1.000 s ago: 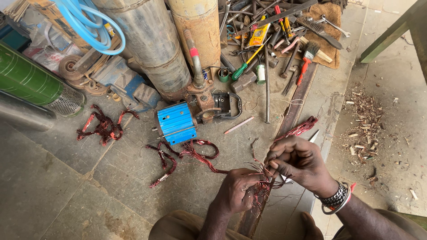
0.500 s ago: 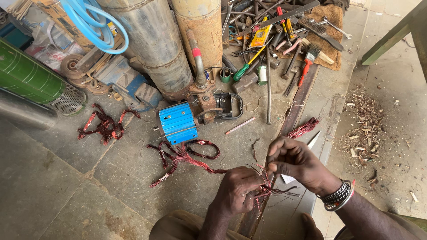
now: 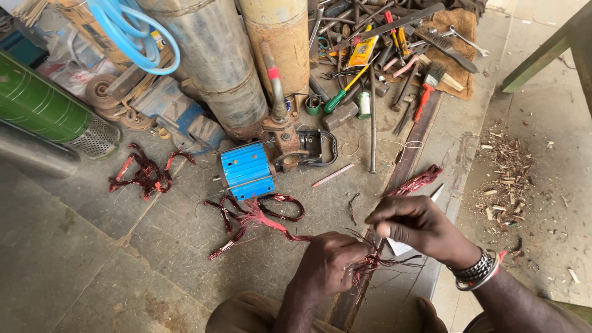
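**Hands on a bundle of copper wire**

The left hand (image 3: 330, 265) is closed around a bundle of reddish copper wire (image 3: 370, 262), below and to the right of the blue motor housing (image 3: 245, 171). The right hand (image 3: 419, 225), just right of the bundle, pinches loose strands between thumb and fingertips. A larger wire tangle (image 3: 253, 216) lies just below the housing.

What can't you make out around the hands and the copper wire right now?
Head view only:
- Wire bundle: its held part is covered by the left hand.
- Right hand: what its fingertips pinch is too small to tell.
- Pale flat piece: mostly hidden by that hand.
- Tool pile: cut off by the top edge.
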